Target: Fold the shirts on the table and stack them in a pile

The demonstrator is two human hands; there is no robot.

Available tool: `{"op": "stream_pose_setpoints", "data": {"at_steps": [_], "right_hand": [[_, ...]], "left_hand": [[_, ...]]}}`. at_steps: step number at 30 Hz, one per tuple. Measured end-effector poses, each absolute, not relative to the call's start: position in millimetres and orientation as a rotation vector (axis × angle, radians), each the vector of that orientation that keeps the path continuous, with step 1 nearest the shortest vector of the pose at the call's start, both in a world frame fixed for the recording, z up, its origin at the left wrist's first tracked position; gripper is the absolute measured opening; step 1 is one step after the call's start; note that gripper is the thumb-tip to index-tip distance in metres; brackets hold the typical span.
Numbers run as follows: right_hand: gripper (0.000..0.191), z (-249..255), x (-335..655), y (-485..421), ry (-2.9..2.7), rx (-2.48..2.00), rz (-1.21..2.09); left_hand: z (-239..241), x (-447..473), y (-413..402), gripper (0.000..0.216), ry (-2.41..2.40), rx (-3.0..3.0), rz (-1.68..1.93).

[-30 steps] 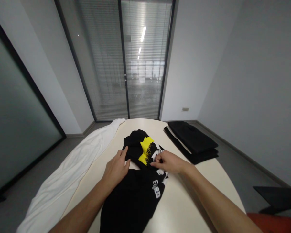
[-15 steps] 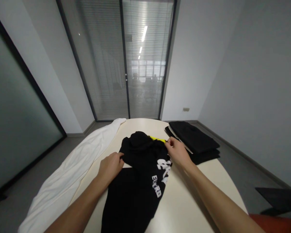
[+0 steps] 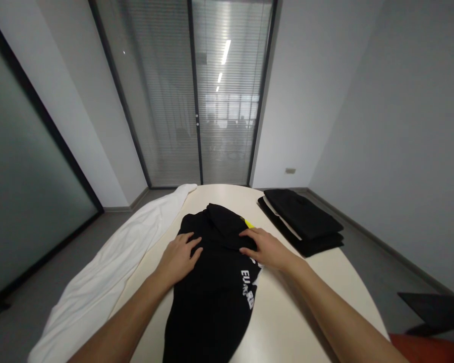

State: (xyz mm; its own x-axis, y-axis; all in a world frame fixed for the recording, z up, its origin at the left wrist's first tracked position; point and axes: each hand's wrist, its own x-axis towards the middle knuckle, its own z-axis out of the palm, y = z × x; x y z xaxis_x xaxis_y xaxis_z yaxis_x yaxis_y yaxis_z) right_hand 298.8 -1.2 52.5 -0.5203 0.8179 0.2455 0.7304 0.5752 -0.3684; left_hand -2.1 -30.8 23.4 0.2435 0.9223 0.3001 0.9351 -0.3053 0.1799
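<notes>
A black garment [image 3: 212,297] with white lettering along its right side lies in the middle of the table, its far end folded over. I cannot make out whether it is a hoodie or another top. My left hand [image 3: 179,258] rests on its left edge, fingers spread and palm down. On the right edge lies my right hand [image 3: 267,248], thumb and fingers apart over the fabric, gripping nothing. A bit of yellow cloth [image 3: 248,224] pokes out just beyond the right fingers.
A pale round-edged table [image 3: 283,312] carries everything. White cloth [image 3: 109,267] runs along its left edge and hangs over. At the back right sits a stack of folded dark clothes [image 3: 302,214]. Beyond stand glass doors with blinds [image 3: 227,126]; a red seat [image 3: 427,348] is at the lower right.
Both hands have let go of the garment's edges and now lie on it with fingers apart. The bunched far part has become flatter, and less yellow shows.
</notes>
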Motion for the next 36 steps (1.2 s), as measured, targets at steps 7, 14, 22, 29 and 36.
{"op": "stream_pose_setpoints", "data": {"at_steps": [7, 14, 22, 29, 36], "right_hand": [[0.021, 58.1, 304.8, 5.4, -2.302, -1.551, 0.446], [0.024, 69.2, 322.4, 13.9, -1.782, -1.860, 0.258], [0.037, 65.6, 323.1, 7.7, -2.209, -1.535, -0.119], [0.020, 42.6, 305.5, 12.3, -2.230, -1.615, 0.227], [0.034, 53.7, 324.5, 14.8, -2.057, -1.780, 0.069]], "left_hand": [[47.6, 7.9, -38.4, 0.049, -1.996, -2.515, -0.322], [35.6, 5.1, -32.6, 0.044, -2.247, -2.210, -0.438], [23.7, -8.7, -22.4, 0.036, -2.256, -2.346, -0.494], [25.8, -9.5, -19.9, 0.021, -2.143, -2.486, -0.540], [46.0, -19.2, -23.3, 0.018, -2.420, -2.037, -0.586]]}}
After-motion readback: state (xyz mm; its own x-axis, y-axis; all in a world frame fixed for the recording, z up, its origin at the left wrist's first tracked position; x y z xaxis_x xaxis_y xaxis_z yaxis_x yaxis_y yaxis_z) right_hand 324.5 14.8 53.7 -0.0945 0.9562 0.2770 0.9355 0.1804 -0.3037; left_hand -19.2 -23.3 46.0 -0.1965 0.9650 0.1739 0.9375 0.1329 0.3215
